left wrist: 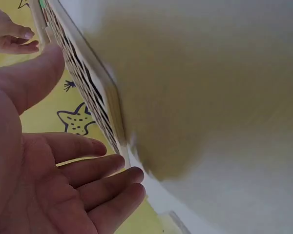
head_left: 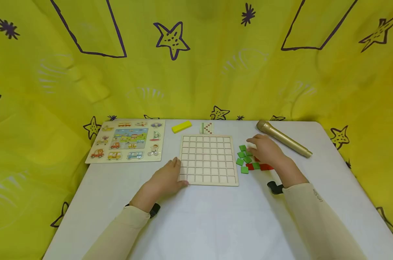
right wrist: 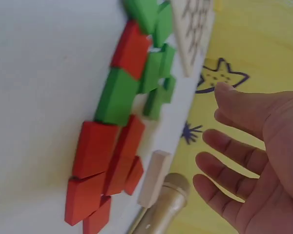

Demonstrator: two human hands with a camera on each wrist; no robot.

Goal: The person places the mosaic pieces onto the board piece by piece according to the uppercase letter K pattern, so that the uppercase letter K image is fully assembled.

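A square wooden grid board (head_left: 206, 161) with bare cells lies in the middle of the table. At its left edge rests my left hand (head_left: 165, 178), fingers stretched along the side and thumb at the near corner; in the left wrist view the fingers (left wrist: 110, 187) are loosely extended beside the board's rim. My right hand (head_left: 267, 150) hovers over small square tiles to the right of the board. Several green tiles (head_left: 244, 169) and red tiles (right wrist: 94, 148) lie there, partly hidden by the hand in the head view. Nothing shows between its relaxed fingers (right wrist: 229, 148).
A gold microphone (head_left: 287, 141) lies at the back right, beyond a plain wooden block (right wrist: 155, 178). Behind the board are a small pattern card (head_left: 206, 128) and a yellow block (head_left: 181, 126). A picture puzzle board (head_left: 161, 133) lies back left. A yellow curtain (head_left: 196, 79) hangs behind.
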